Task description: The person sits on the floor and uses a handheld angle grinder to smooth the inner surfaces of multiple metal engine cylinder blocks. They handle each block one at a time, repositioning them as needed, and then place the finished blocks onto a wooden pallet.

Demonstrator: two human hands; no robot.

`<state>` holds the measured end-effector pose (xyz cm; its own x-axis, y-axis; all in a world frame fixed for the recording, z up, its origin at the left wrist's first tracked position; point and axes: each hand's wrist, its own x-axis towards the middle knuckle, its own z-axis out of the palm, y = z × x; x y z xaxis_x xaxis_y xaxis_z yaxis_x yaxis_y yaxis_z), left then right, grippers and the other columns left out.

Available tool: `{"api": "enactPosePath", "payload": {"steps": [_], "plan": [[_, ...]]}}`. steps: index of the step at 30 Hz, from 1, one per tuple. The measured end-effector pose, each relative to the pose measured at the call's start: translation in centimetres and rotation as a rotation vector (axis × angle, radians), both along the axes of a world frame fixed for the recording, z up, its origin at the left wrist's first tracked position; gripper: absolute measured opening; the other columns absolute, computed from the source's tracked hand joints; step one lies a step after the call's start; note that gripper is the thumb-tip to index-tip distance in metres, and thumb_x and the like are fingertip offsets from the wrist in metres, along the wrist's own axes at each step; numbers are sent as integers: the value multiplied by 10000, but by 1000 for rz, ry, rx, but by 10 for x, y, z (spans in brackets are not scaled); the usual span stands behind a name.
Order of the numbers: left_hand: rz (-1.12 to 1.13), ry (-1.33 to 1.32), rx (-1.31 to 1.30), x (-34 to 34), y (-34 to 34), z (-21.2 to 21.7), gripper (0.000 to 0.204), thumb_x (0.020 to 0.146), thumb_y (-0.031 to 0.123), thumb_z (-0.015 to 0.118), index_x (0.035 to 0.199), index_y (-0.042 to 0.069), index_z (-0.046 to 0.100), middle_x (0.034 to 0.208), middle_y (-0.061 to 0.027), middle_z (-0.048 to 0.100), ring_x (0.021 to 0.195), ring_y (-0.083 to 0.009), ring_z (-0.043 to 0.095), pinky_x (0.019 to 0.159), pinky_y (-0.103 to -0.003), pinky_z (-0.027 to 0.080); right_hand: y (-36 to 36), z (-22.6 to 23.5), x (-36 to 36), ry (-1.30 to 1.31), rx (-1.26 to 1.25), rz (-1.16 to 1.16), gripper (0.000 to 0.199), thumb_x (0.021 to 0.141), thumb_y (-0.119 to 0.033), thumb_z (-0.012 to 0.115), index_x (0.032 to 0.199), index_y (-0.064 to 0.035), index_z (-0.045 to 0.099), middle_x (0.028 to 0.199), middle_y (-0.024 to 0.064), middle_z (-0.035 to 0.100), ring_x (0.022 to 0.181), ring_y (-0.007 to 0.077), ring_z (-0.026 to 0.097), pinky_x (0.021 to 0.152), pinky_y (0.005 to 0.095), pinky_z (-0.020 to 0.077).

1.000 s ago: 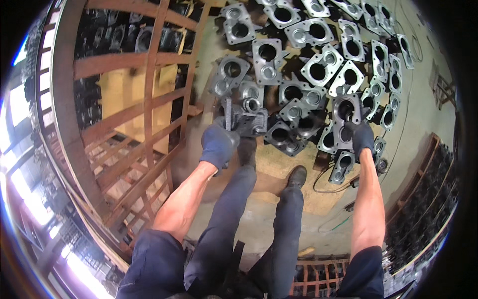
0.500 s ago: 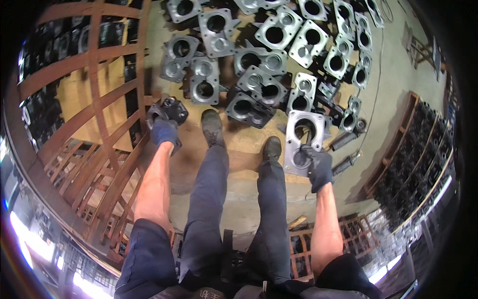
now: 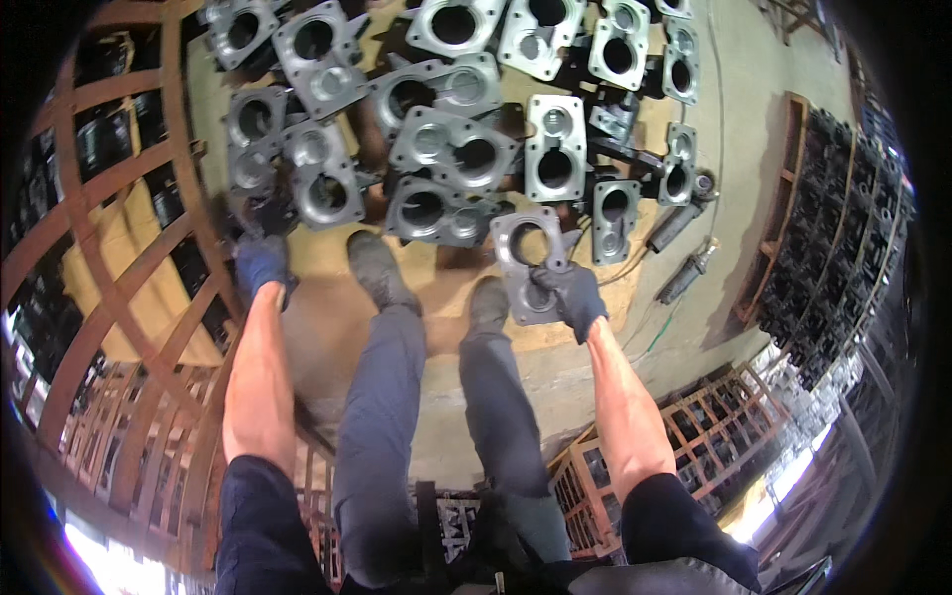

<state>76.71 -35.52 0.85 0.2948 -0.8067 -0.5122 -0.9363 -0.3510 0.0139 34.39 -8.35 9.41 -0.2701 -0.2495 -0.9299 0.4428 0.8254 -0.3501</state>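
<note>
My right hand, in a dark glove, grips a grey metal casting by its lower round opening. The casting has a flat flange with bolt holes and two round openings; it is tilted in front of my right shoe. My left hand, in a blue glove, is low at the left beside the crate bars, its fingers closed at a dark metal casting. That part is blurred and partly hidden by the glove. Next to it, a grey casting lies with its flange up.
Several similar castings lie in rows ahead on a tan sheet. A brown slatted crate rises at my left. Two dark cylindrical tools with cables lie at right. Beyond is a rack of black parts; another crate stands behind me.
My right hand has moved the casting left, uncovering a smaller casting on its right. The view has shifted right and forward. My left hand stays by the dark casting.
</note>
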Motion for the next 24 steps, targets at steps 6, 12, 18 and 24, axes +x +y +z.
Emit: {"api": "enactPosePath", "payload": {"steps": [6, 12, 18, 24], "plan": [[110, 157, -114, 26, 28, -37, 512, 804, 340, 729, 1197, 18, 670, 1108, -201, 725, 935, -365, 695, 819, -457, 529, -3, -33, -31, 122, -48, 490, 347, 852, -322, 775, 956, 8, 744, 844, 114, 741, 729, 169, 668, 678, 325, 520], [-1, 626, -116, 37, 37, -44, 435, 968, 254, 661, 1303, -18, 605, 1258, -125, 677, 1046, -235, 633, 923, -350, 482, 34, -71, -36, 107, 101, 505, 450, 846, -354, 807, 1038, 43, 719, 907, 139, 739, 817, 181, 654, 751, 341, 503], [38, 450, -31, 17, 34, -28, 498, 976, 279, 656, 1360, -22, 559, 1297, -145, 655, 1111, -251, 625, 962, -348, 467, 56, -88, -41, 3, 36, -34, 307, 871, -197, 778, 1076, 22, 714, 949, 87, 743, 812, 143, 642, 754, 311, 514], [-213, 476, -139, 7, 43, 6, 506, 946, 315, 658, 1349, 29, 547, 1219, -192, 657, 1080, -327, 640, 910, -419, 505, 70, -87, -40, 263, 90, 273, 443, 856, -299, 694, 1178, 2, 663, 1061, 116, 710, 941, 202, 648, 862, 366, 522]]}}
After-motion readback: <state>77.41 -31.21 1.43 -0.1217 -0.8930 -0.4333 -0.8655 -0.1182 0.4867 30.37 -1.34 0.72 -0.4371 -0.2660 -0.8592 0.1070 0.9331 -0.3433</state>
